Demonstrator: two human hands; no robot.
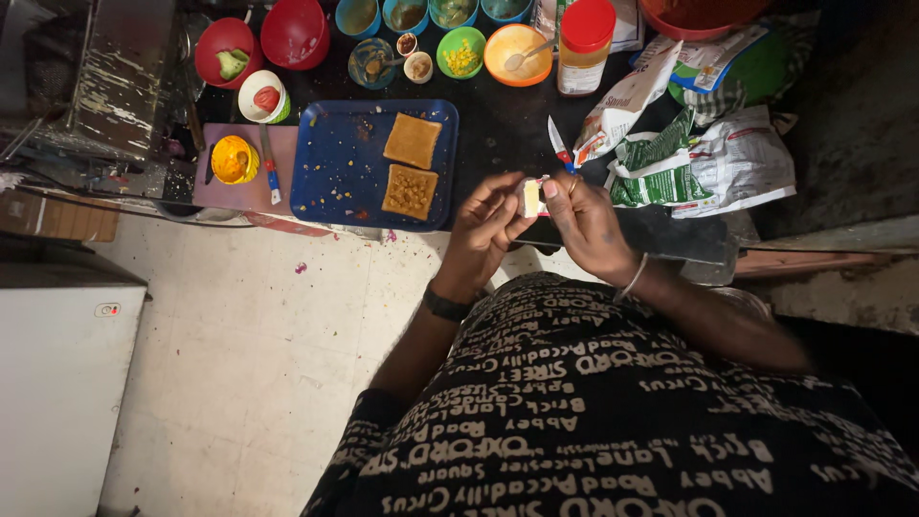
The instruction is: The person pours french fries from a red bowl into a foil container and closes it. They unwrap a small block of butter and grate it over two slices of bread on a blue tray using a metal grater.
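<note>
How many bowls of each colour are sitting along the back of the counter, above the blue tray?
Red bowls: 2
Blue bowls: 5
Green bowl: 1
Orange bowl: 1
Total: 9

Not counted: small white cups, and the red rim cut off at the top edge.

Both forearms raised from the torso, converging ahead of the chest. Left hand point(483, 230) curled, fingertips and thumb pinched inward toward the right. Right hand point(586, 222) facing it, thumb tip up, fingers bent, nearly touching the left. Dark band on left wrist, thin bangle on right wrist
</note>
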